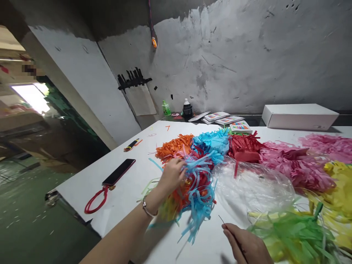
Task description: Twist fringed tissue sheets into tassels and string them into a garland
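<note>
Strips of blue, red and orange paper form a loose tassel bunch (pixel 199 183) on the white table. My left hand (pixel 173 176), with a bracelet on its wrist, reaches to the left side of this bunch, its fingers curled closed against the strips. Close to the near edge, my right hand (pixel 246 244) pinches a thin dark wire (pixel 220 219) that sticks up past the fingertips. Just right of that hand lies a green paper bundle (pixel 297 231). Behind the bunch sit orange (pixel 174 146), blue (pixel 213 141) and dark red (pixel 246 146) fringed bundles.
A clear plastic bag (pixel 255 183) lies mid-table, with pink (pixel 297 165) and yellow (pixel 341 183) bundles to its right. On the left are a phone (pixel 119 172) with a red strap and a cutter (pixel 131 145). Printed cards (pixel 228 120) and a white box (pixel 299 116) stand by the wall.
</note>
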Tool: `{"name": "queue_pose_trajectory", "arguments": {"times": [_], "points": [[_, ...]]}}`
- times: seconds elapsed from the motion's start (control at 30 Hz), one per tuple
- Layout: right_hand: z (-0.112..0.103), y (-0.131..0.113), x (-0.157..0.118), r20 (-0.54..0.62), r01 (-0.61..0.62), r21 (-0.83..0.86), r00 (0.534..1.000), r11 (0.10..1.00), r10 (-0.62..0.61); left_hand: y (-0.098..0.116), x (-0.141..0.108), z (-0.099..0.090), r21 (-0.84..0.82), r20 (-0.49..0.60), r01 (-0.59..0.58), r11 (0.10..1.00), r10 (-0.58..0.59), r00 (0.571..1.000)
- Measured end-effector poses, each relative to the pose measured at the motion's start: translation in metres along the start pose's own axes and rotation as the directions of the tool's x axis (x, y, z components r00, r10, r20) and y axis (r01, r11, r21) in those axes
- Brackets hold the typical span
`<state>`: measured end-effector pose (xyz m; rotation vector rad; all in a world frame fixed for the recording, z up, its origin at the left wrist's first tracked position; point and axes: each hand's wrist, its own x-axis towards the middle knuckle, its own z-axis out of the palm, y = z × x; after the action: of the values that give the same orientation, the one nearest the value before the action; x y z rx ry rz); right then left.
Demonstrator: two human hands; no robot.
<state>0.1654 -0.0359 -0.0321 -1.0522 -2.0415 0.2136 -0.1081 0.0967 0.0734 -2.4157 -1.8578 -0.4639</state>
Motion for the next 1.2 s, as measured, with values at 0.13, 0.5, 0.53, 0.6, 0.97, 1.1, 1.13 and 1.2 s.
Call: {"name": "queue_pose_trajectory", "arguments": {"times": [0.13,0.5,0.53,0.6,0.97,1.1,1.13,1.2], "points": [[-0.003,-0.004,0.007,0.014,-0.007,0.027,1.000,1.000,0.007,0.041,0.000,0.025,-0.095,0.066,-0.175,0.980,0.182,0.981],[-0.010,-0.022,0.015,-0.007,-0.136,-0.018,0.991,0.991,0.136,0.033,0.007,-0.008,-0.309,-0.359,-0.156,0.938,0.037,0.932],[-0.011,-0.022,0.016,-0.001,-0.144,-0.022,0.990,0.989,0.144,0.032,0.006,-0.012,-0.291,-0.414,-0.150,0.945,0.017,0.910],[-0.012,-0.023,0.018,0.005,-0.163,-0.031,0.987,0.986,0.163,0.030,0.006,-0.017,-0.235,-0.483,-0.146,0.961,0.015,0.876],[-0.009,-0.024,0.013,-0.003,-0.178,-0.009,0.984,0.984,0.178,0.011,-0.004,-0.005,-0.858,-0.035,0.088,0.506,-0.228,0.973],[-0.006,-0.019,0.008,-0.025,-0.118,-0.003,0.993,0.993,0.118,-0.002,-0.023,0.009,-0.720,-0.174,0.041,0.692,-0.238,0.955],[-0.005,-0.017,0.007,-0.027,-0.099,-0.002,0.995,0.995,0.099,-0.004,-0.027,0.010,-0.671,-0.226,0.025,0.741,-0.236,0.945],[-0.003,-0.013,0.005,-0.016,-0.058,-0.006,0.998,0.998,0.057,-0.005,-0.034,0.007,-0.564,-0.325,-0.020,0.826,-0.200,0.924]]}}
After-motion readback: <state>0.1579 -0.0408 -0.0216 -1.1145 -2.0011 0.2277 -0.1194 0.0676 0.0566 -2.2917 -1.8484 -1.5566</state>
